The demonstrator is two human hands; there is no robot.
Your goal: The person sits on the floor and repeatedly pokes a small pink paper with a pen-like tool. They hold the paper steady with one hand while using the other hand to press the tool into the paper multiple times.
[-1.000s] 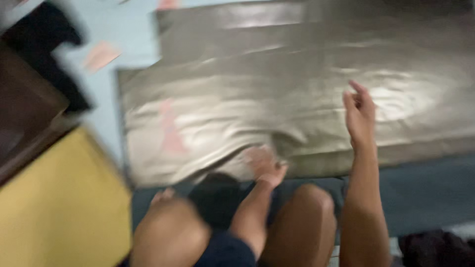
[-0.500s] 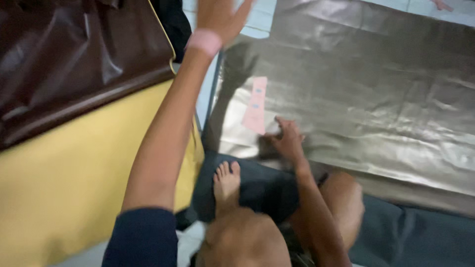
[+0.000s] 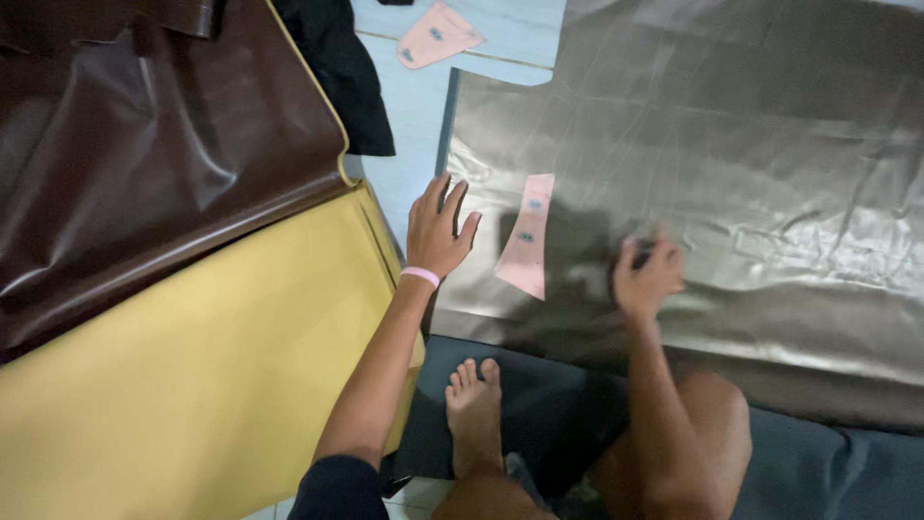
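Note:
My left hand [image 3: 438,229] lies flat with fingers spread on the left edge of a shiny grey-olive sheet of leather-like material [image 3: 731,173] spread on the floor. A pink band circles that wrist. My right hand [image 3: 647,277] is blurred, fingers curled around a small dark object I cannot identify, resting on the sheet's near part. Between the two hands a narrow pink pattern piece [image 3: 526,237] lies on the sheet. My bare foot [image 3: 474,409] and knee [image 3: 707,433] are below the sheet's near edge.
A yellow sheet [image 3: 192,366] lies at the left with a dark brown glossy sheet [image 3: 144,144] over it. A black cloth [image 3: 342,72] and a second pink pattern piece [image 3: 435,34] sit at the top. Dark blue material [image 3: 828,462] lies under my legs.
My left hand has come down from the upper left onto the sheet's edge. My right hand has shifted right, away from the pink piece. The view has moved right.

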